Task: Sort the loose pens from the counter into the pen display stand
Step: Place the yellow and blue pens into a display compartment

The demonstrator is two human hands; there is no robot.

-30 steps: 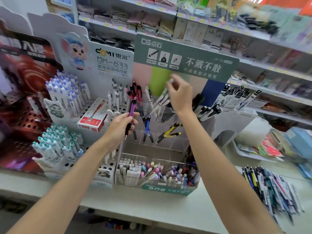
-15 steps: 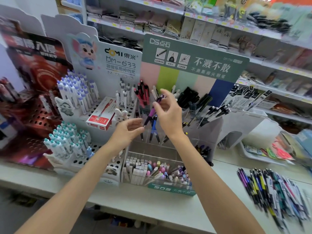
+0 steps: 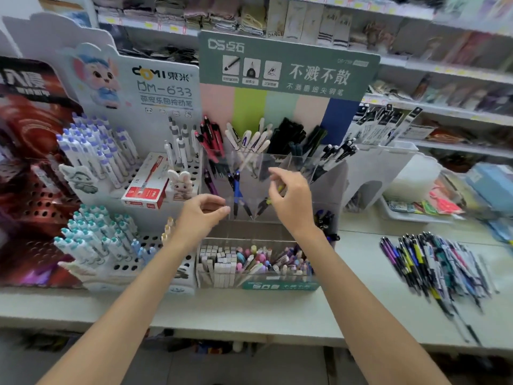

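Observation:
The clear acrylic pen display stand [image 3: 288,159] with a green header sits mid-counter, its upper row filled with red, white and black pens. A purple pen [image 3: 208,182], a blue pen [image 3: 236,187] and a yellow-black pen [image 3: 263,204] lie in its lower compartments. My left hand [image 3: 201,213] hovers at the lower left compartment, fingers loosely curled and holding nothing. My right hand [image 3: 291,200] is beside it in front of the middle compartments, fingers apart and holding nothing. The heap of loose pens [image 3: 433,262] lies on the counter [image 3: 249,307] at the right.
A white pen stand [image 3: 155,87] full of capped pens and a red box [image 3: 147,184] stand to the left. A front bin [image 3: 277,286] holds small pastel items. A white tray [image 3: 410,216] lies at the right, and stocked shelves [image 3: 444,112] run behind.
My left hand held a purple pen; my right hand took it and let it go in the stand's lower left compartment. Both hands have since dropped lower.

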